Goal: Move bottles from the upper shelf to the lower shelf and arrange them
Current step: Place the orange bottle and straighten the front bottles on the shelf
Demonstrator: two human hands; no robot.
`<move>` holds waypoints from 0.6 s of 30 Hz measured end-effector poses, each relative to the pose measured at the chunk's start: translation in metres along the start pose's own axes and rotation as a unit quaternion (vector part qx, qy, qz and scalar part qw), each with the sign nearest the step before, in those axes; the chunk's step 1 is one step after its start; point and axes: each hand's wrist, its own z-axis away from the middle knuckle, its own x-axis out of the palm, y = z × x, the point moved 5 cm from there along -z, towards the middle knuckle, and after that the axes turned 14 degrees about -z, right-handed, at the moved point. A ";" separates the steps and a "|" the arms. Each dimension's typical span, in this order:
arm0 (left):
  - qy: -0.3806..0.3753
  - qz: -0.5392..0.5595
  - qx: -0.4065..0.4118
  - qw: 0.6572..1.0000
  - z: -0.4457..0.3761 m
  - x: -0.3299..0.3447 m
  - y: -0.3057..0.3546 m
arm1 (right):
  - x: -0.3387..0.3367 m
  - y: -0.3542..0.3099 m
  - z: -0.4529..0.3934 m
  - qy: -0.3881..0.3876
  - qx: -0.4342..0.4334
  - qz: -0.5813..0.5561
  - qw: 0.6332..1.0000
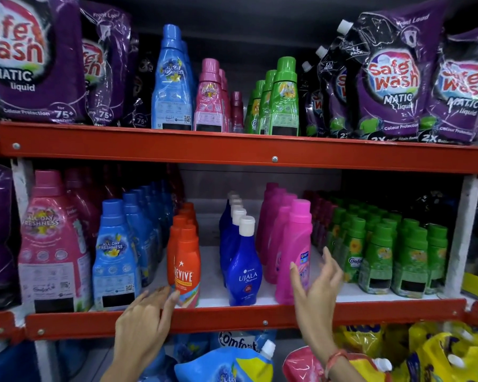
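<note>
On the upper shelf (232,150) stand a tall blue bottle (171,84), pink bottles (209,100), a small maroon bottle (236,111) and green bottles (283,100). The lower shelf (232,312) holds rows of orange Revive bottles (185,268), blue Ujala bottles (243,268) and magenta bottles (293,252). My left hand (142,318) is open, its fingertips touching the base of the front orange bottle. My right hand (318,288) is open, fingers spread, against the right side of the front magenta bottle.
Purple Safe Wash pouches (392,78) flank the upper-shelf bottles on both sides. Lower shelf also holds large pink (53,244) and blue bottles (116,257) at left, small green bottles (384,255) at right. Pouches (232,362) lie below. White gaps run between the rows.
</note>
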 end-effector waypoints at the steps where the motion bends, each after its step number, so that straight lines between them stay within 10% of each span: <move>1: 0.010 0.022 -0.020 1.000 0.000 0.000 -0.001 | 0.001 -0.013 0.009 0.031 -0.027 -0.039 0.998; 5: -0.002 0.075 -0.070 0.995 -0.003 -0.004 0.000 | 0.033 -0.049 0.038 -0.045 -0.038 -0.175 0.983; 11: -0.037 0.257 -0.177 0.949 -0.013 -0.002 0.000 | 0.104 -0.056 0.069 -0.318 0.162 -0.216 0.909; 18: -0.159 0.430 -0.207 0.864 -0.031 0.010 0.013 | 0.134 -0.039 0.069 -0.344 0.343 -0.263 0.834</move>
